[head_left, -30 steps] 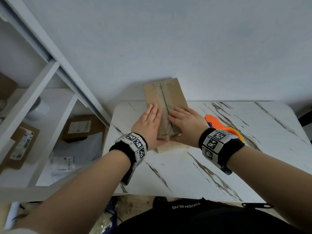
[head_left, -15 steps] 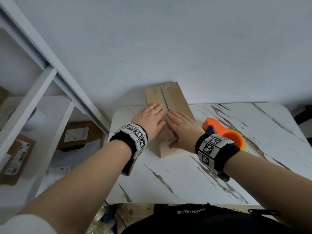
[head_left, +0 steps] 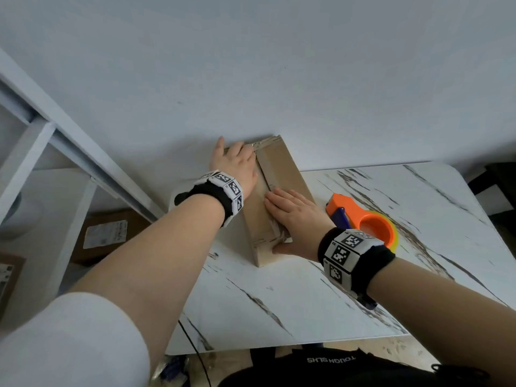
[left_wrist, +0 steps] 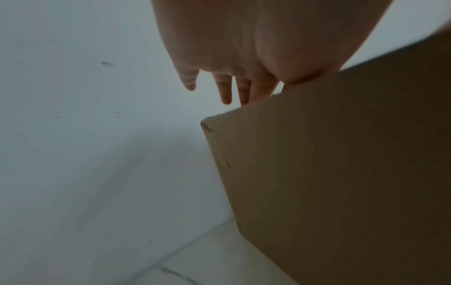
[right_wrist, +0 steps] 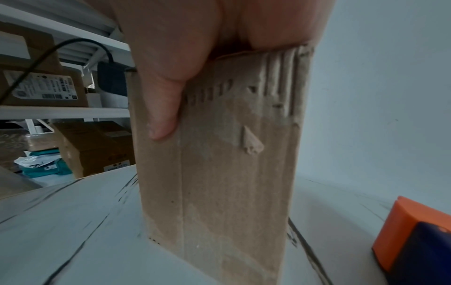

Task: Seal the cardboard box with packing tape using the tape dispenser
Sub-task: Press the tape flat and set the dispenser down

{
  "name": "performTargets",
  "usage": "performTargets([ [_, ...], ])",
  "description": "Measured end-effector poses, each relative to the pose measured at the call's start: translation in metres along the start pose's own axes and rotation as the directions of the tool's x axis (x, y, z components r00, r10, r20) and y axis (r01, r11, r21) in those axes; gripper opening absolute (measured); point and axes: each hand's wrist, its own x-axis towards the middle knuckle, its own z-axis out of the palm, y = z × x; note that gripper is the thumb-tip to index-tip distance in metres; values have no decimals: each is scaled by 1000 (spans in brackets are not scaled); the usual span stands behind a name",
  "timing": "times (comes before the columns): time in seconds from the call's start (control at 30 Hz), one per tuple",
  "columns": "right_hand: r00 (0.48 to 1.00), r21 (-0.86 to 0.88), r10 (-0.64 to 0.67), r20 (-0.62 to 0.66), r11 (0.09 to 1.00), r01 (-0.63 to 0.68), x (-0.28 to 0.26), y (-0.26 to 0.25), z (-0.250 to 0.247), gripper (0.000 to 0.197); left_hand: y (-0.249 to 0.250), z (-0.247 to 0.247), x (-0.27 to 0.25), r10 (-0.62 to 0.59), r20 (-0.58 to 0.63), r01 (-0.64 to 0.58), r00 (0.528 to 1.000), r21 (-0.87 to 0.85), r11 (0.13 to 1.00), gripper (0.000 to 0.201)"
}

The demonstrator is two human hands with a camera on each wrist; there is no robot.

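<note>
A long brown cardboard box lies on the white marble table, its far end against the wall. A pale strip of tape runs along its top seam. My left hand lies flat on the far left of the top, and in the left wrist view its straight fingers reach past the box. My right hand lies flat on the near end. Its thumb presses the box's end face. The orange tape dispenser lies untouched right of the box, and its body shows in the right wrist view.
White shelving stands left of the table with labelled cardboard parcels on it. The wall is right behind the box. A black cable hangs at the table's near edge.
My left hand slid along the box top from the near end to the far end by the wall. The right hand stayed at the near end.
</note>
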Motion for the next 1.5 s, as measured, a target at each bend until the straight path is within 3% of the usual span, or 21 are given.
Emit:
performTargets([
  [0.23, 1000, -2, 0, -6, 1000, 0, 1, 0, 2, 98, -4, 4, -15, 51, -77, -65, 996, -187, 980, 41],
  [0.4, 999, 18, -10, -42, 1000, 11, 1, 3, 6, 99, 2, 6, -38, 128, -17, -129, 992, -181, 975, 46],
  [0.53, 994, -18, -39, -101, 999, 37, -4, -3, 9, 94, 8, 13, -56, 78, 44, -64, 996, -251, 966, 51],
  [0.63, 956, 9, -39, -290, 999, 44, -15, -6, 24, 74, 7, 13, -53, 79, 55, -62, 995, -256, 965, 50],
  [0.7, 937, 65, -32, -349, 996, 58, -22, -11, 27, 56, 7, 12, -52, 80, 65, -61, 995, -255, 965, 50],
  [0.8, 926, 101, -28, -376, 992, 71, -22, -15, 23, 27, 9, 13, -53, 80, 77, -58, 994, -247, 967, 50],
  [0.87, 940, 101, -36, -340, 992, 74, -19, -15, 19, 18, 9, 11, -52, 74, 80, -53, 994, -236, 970, 50],
  [0.97, 956, 105, -6, -294, 994, 39, -20, -14, 11, 21, 13, 8, -55, 61, 67, -44, 996, -227, 973, 50],
  [1.1, 972, 194, 129, -198, 977, -90, -26, -15, -1, 26, 25, 15, -75, 52, -7, -51, 999, -278, 959, 51],
  [1.3, 967, 274, 151, -204, 957, -92, -31, -27, 3, 16, 27, 26, -87, -5, -35, -8, 999, -345, 939, 56],
  [1.4, 946, 274, 219, -237, 950, -152, -33, -27, -1, 35, 33, 24, -95, -152, 46, 157, 987, -428, 890, 70],
  [1.5, 874, 279, 421, -242, 893, -353, -35, -24, 1, 53, 40, 24, -103, -192, 144, 240, 971, -600, 763, 75],
])
